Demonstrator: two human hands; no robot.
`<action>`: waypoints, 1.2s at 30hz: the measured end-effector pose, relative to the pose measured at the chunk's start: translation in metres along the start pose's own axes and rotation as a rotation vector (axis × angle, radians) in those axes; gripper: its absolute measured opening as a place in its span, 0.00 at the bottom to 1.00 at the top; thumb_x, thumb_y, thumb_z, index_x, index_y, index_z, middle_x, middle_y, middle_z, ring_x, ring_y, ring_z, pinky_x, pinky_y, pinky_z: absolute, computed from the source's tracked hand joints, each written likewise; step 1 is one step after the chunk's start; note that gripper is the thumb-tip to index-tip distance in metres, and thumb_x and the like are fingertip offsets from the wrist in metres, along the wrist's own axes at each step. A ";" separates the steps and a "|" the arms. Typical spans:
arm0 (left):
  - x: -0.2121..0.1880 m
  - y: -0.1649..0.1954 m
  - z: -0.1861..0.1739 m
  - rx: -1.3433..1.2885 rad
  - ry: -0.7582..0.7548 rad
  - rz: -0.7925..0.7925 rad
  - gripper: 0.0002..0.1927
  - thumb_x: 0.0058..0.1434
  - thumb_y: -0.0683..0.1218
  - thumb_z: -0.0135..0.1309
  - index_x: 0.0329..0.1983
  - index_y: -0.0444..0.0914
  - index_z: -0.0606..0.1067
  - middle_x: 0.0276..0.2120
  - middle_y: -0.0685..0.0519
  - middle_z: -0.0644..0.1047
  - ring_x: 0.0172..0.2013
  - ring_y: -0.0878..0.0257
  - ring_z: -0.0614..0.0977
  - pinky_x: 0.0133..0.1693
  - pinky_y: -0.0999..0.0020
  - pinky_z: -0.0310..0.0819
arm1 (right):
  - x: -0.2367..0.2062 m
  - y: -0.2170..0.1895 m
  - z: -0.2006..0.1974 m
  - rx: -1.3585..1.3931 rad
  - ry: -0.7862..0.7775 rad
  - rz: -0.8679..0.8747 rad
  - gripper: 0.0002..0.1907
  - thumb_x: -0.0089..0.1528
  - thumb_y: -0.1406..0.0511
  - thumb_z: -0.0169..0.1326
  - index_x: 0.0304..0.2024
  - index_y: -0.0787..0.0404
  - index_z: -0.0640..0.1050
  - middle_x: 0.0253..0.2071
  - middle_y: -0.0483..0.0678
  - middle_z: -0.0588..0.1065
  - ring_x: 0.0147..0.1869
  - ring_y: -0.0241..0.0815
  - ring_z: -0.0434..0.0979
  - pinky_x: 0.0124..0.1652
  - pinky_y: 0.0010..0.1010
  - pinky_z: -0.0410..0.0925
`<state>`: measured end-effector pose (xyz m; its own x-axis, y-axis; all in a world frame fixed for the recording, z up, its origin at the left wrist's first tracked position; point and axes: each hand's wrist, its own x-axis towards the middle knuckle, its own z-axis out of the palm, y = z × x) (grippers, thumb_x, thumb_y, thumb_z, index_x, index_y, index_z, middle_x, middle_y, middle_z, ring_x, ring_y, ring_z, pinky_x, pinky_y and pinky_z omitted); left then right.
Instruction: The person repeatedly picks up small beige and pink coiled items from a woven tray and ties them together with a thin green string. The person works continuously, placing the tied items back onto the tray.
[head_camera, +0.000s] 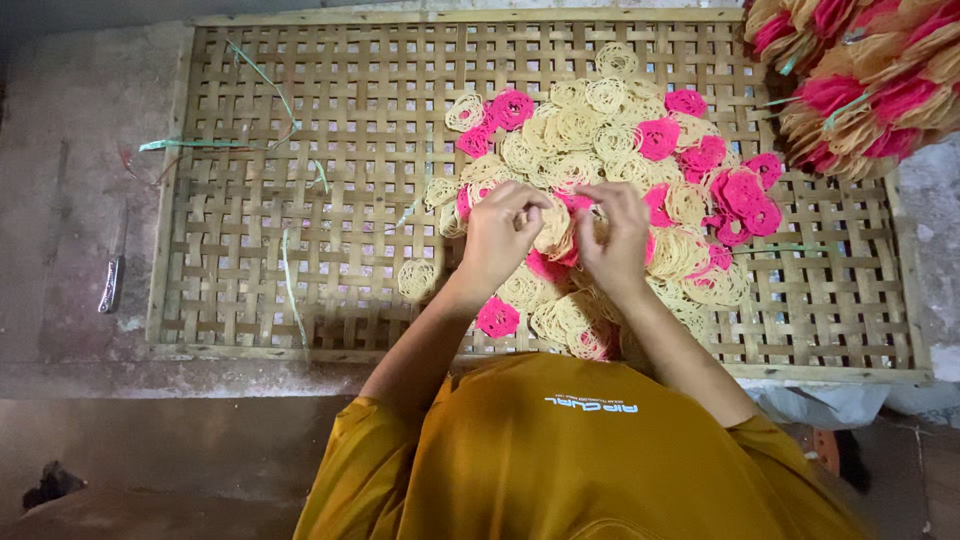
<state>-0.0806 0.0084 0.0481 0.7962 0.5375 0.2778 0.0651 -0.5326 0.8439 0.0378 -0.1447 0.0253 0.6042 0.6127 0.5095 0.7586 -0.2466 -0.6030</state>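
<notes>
Both hands meet mid-tray (200, 300): left hand (497, 240) and right hand (612, 235) pinch 1 cream noodle disc (556, 226) between them, over the pile

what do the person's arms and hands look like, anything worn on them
Both forearms are bare. The left hand and right hand wear no gloves, and no rings or watch show. A mustard-yellow shirt with short sleeves ends above the elbows and carries a small white print.

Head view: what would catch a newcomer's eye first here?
The heap of pink and cream lacy discs on the right half of the woven bamboo tray stands out first. Both hands meet over it: the left hand and right hand pinch a small stack of discs. Tied bundles sit at the top right corner.
</notes>
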 end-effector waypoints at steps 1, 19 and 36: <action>0.003 0.005 -0.003 0.019 0.022 0.092 0.08 0.60 0.34 0.56 0.39 0.37 0.81 0.35 0.50 0.80 0.33 0.62 0.80 0.36 0.68 0.75 | 0.001 0.002 -0.003 -0.007 0.040 0.011 0.10 0.66 0.70 0.58 0.50 0.62 0.82 0.48 0.52 0.76 0.57 0.47 0.72 0.56 0.42 0.62; 0.069 -0.042 0.054 0.577 -0.322 0.330 0.27 0.56 0.38 0.52 0.61 0.41 0.74 0.64 0.49 0.73 0.65 0.51 0.71 0.65 0.55 0.61 | -0.017 0.012 0.007 0.858 -0.157 0.473 0.05 0.70 0.70 0.51 0.46 0.66 0.76 0.38 0.44 0.77 0.42 0.31 0.77 0.45 0.24 0.71; 0.015 -0.063 0.027 -0.961 -0.098 -0.473 0.24 0.75 0.49 0.46 0.67 0.29 0.69 0.55 0.46 0.77 0.52 0.58 0.80 0.52 0.58 0.80 | 0.004 0.004 0.023 0.556 -0.153 0.466 0.04 0.67 0.70 0.57 0.37 0.65 0.79 0.27 0.36 0.73 0.31 0.23 0.65 0.30 0.19 0.60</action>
<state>-0.0564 0.0331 -0.0134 0.8619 0.4764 -0.1739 -0.0866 0.4762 0.8751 0.0378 -0.1256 0.0112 0.7618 0.6453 0.0578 0.1718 -0.1151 -0.9784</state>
